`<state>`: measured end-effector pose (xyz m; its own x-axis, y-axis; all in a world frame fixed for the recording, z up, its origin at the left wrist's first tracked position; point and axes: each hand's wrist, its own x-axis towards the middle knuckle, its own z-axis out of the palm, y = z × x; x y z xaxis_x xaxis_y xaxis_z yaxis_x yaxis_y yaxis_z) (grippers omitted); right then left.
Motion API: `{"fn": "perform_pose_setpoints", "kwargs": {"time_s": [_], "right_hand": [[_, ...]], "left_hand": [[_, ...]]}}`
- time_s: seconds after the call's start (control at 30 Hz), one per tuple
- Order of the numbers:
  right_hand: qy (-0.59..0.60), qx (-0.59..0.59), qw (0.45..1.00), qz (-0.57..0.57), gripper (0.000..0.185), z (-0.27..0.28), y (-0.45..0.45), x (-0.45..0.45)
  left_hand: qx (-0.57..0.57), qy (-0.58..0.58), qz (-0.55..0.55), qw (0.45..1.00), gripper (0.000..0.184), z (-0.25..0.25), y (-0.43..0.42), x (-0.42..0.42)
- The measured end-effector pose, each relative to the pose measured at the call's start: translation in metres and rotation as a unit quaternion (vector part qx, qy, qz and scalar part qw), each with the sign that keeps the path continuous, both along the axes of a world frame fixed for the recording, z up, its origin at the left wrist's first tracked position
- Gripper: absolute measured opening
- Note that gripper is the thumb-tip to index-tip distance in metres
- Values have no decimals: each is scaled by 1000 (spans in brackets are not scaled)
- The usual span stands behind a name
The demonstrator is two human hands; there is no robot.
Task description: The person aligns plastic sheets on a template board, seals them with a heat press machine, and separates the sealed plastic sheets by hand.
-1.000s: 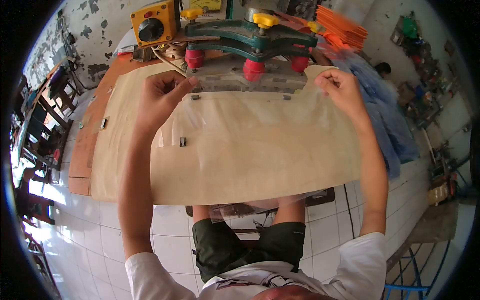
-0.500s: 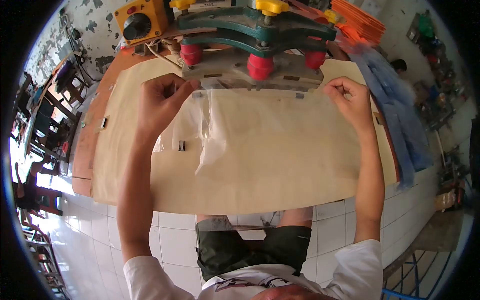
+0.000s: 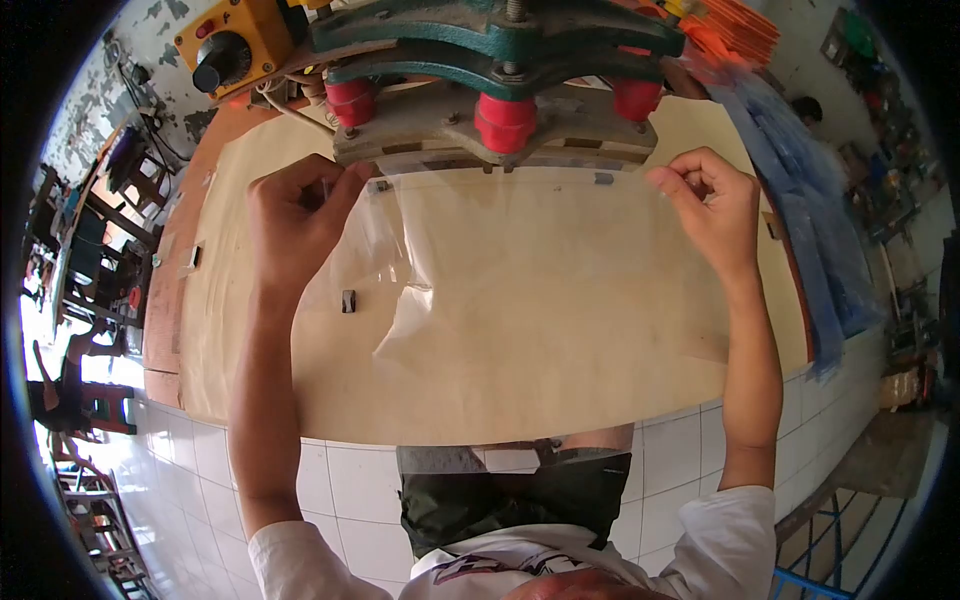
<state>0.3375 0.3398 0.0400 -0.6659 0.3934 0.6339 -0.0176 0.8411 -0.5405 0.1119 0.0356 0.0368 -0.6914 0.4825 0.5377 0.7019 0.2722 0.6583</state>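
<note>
Clear, glossy plastic film [image 3: 405, 310] spreads across the smooth tan work surface [image 3: 340, 405], sharply creased toward the left, its far edge just before a flat grey plate [image 3: 410, 135]. The left hand [image 3: 300, 215] pinches one far corner between thumb and curled fingers; the right hand [image 3: 710, 205] pinches the other. Above, curved green metal arms [image 3: 420, 38] carry rounded red pieces [image 3: 505, 122]. A small dark block [image 3: 348, 301] lies near the left forearm.
</note>
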Motion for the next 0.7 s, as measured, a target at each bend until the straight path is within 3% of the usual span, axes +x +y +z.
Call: {"fn": "perform_pose_setpoints", "kwargs": {"time_s": [0.37, 0.7], "right_hand": [[48, 34, 998, -38, 18, 1, -16, -1], [59, 35, 997, -18, 15, 5, -17, 2]], "left_hand": [[90, -5, 2, 996, 22, 3, -1, 1], [58, 7, 15, 998, 22, 3, -2, -1]]}}
